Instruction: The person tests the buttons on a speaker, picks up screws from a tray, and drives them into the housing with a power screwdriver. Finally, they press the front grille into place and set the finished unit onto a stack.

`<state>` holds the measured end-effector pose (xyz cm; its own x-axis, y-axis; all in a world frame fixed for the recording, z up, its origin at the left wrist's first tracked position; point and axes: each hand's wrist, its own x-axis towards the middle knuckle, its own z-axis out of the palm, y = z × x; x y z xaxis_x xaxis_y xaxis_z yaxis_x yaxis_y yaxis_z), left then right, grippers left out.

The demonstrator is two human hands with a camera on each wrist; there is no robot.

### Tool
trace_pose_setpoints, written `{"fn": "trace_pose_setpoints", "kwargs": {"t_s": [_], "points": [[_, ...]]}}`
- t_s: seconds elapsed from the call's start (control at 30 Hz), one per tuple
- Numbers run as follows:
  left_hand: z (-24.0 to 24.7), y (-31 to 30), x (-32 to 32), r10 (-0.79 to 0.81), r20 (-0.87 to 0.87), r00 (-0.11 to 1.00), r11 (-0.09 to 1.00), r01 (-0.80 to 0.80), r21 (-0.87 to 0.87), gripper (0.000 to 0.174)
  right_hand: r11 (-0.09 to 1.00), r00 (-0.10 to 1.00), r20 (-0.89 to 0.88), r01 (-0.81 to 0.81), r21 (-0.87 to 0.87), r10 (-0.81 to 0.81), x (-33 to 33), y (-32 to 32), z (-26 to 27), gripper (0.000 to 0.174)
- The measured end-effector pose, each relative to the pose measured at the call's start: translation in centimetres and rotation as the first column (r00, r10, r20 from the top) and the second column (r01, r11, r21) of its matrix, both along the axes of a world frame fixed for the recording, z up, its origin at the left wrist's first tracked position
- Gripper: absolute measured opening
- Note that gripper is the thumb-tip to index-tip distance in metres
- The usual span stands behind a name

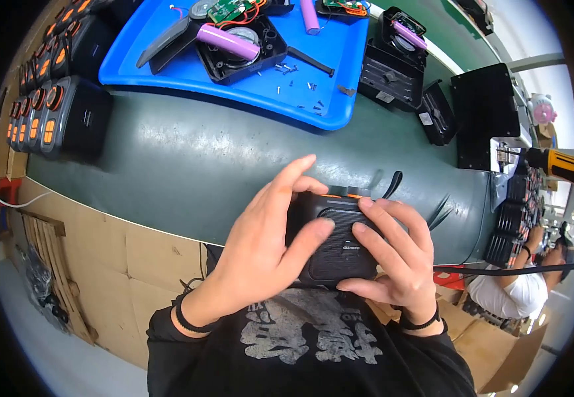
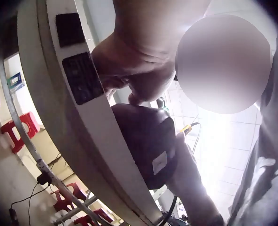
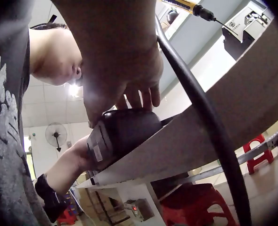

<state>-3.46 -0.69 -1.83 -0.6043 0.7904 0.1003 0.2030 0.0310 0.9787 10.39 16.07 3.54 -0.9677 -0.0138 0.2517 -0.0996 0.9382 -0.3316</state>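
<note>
A black portable speaker (image 1: pixel 343 241) with a ribbed front grille and orange marks along its top edge is at the table's near edge, in front of the torso. My right hand (image 1: pixel 399 258) holds its right side, fingertips on the front face and top edge, thumb at the lower edge. My left hand (image 1: pixel 260 245) is at its left side, thumb over the grille, index finger stretched out above the top and another fingertip at the top edge. A strap loop (image 1: pixel 394 185) stands up behind the speaker. In the right wrist view the speaker (image 3: pixel 122 134) shows beneath the right hand.
A blue tray (image 1: pixel 227 92) holds opened housings, pink battery cells (image 1: pixel 228 42) and loose screws. Finished-looking speakers (image 1: pixel 68 119) stand in rows at left. Open black housings (image 1: pixel 393 79), a black box-shaped device (image 1: pixel 488 116) and a yellow power screwdriver (image 1: pixel 565 164) are at right. Another person sits beyond.
</note>
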Motion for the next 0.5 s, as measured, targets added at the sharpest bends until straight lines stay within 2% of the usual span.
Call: {"fn": "trace_pose_setpoints", "kwargs": {"t_s": [0.03,0.13,0.33,0.5], "points": [[0.1,0.5,-0.2,0.031,-0.065,0.997,0.999,-0.033,-0.038,0.054,1.0,1.0,0.004,-0.01,-0.009,0.01,0.0,0.1,0.0,0.063],[0.9,1.3,-0.5,0.012,-0.054,0.998,0.995,-0.017,-0.099,0.051,0.999,1.0,0.007,-0.018,-0.033,0.018,-0.1,0.0,0.1,0.065],[0.9,1.7,-0.8,0.013,0.006,1.0,0.995,-0.012,-0.095,0.036,0.996,1.0,-0.001,-0.001,-0.084,0.001,0.2,0.2,-0.3,0.068],[0.8,1.6,-1.2,-0.056,-0.052,0.997,0.995,0.052,-0.083,0.029,0.995,1.0,0.004,0.011,-0.098,-0.011,0.4,0.1,-0.4,0.069]]}}
